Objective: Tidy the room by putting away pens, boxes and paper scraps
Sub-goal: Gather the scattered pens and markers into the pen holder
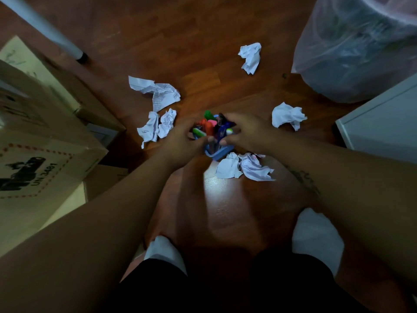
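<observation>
A small blue pen holder point(220, 152) stands on the wooden floor, packed with coloured pens and markers point(209, 126). My left hand point(180, 137) grips its left side and my right hand point(244, 132) closes on its right side, fingers over the pens. Crumpled paper scraps lie around it: one pile at the left point(158, 125), a flatter sheet behind that point(160, 92), one just in front of the holder point(244, 167), one at the right point(287, 116) and one farther back point(250, 57).
Stacked cardboard boxes point(38, 136) fill the left side. A bin lined with a clear plastic bag point(361, 48) stands at the back right, beside a white cabinet point(383, 125). A white table leg point(65, 41) comes down at the back left. My white socks point(316, 236) are below.
</observation>
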Tool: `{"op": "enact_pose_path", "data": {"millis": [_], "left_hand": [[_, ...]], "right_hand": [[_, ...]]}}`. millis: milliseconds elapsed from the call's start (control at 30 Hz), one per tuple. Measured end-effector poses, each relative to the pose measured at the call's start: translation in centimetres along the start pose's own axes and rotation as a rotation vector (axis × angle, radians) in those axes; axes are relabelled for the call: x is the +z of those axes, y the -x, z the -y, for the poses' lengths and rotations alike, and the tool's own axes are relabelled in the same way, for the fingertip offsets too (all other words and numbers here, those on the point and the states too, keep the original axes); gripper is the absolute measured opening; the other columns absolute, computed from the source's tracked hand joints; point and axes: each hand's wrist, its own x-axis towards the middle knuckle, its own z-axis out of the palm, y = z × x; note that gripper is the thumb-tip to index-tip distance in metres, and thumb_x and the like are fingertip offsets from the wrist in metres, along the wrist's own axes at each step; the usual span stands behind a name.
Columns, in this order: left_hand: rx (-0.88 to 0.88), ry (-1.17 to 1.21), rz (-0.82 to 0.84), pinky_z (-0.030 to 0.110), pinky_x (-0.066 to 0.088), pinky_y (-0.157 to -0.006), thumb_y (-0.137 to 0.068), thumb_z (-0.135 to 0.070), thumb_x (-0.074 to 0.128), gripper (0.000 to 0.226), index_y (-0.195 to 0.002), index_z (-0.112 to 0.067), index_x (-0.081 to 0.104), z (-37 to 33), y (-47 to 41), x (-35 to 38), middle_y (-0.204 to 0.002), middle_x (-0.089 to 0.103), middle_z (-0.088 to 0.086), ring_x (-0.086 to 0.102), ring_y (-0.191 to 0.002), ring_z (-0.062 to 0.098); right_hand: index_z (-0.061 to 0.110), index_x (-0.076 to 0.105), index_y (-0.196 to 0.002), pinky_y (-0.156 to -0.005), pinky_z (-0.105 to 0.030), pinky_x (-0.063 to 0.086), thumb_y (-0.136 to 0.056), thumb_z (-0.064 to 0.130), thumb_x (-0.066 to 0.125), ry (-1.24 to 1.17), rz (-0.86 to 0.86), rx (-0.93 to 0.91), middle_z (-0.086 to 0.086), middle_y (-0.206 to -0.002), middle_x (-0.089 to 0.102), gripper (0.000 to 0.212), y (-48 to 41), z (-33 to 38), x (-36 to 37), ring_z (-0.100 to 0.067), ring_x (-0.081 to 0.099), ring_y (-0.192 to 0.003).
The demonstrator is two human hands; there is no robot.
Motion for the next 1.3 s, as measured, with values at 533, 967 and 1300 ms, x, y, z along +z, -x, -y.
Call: {"op": "enact_pose_path", "data": {"millis": [533, 967, 1300], "left_hand": [[-0.138, 0.103, 0.292, 0.028, 0.050, -0.091, -0.075, -0.037, 0.081, 0.060, -0.128, -0.030, 0.054, -0.9, 0.4, 0.6, -0.118, 0.065, -0.008, 0.061, -0.108, 0.010], [-0.021, 0.075, -0.036, 0.011, 0.048, -0.064, -0.093, -0.028, 0.064, 0.018, -0.095, -0.010, 0.068, -1.1, 0.8, 0.9, -0.074, 0.061, -0.005, 0.059, -0.067, -0.007], [0.028, -0.192, 0.254, 0.030, 0.051, -0.092, -0.068, -0.033, 0.087, 0.081, -0.137, -0.026, 0.046, -0.5, 1.3, -0.9, -0.132, 0.059, -0.004, 0.056, -0.117, 0.016]], "right_hand": [[0.015, 0.064, -0.106, -0.052, -0.009, 0.030, -0.090, 0.018, 0.066, 0.058, -0.073, 0.017, 0.016, -0.068, 0.047, 0.017, 1.0, -1.1, 0.0, 0.002, 0.044, -0.062], [0.010, 0.066, -0.116, -0.092, -0.045, 0.051, -0.095, 0.012, 0.056, -0.007, -0.067, 0.019, -0.009, -0.108, 0.068, 0.023, 0.7, -0.8, -0.2, -0.024, 0.063, -0.103], [0.026, 0.045, -0.138, -0.087, -0.028, 0.052, -0.083, 0.012, 0.070, -0.059, 0.121, 0.078, 0.005, -0.123, 0.057, 0.062, 1.4, -1.2, 0.2, -0.015, 0.059, -0.108]]}}
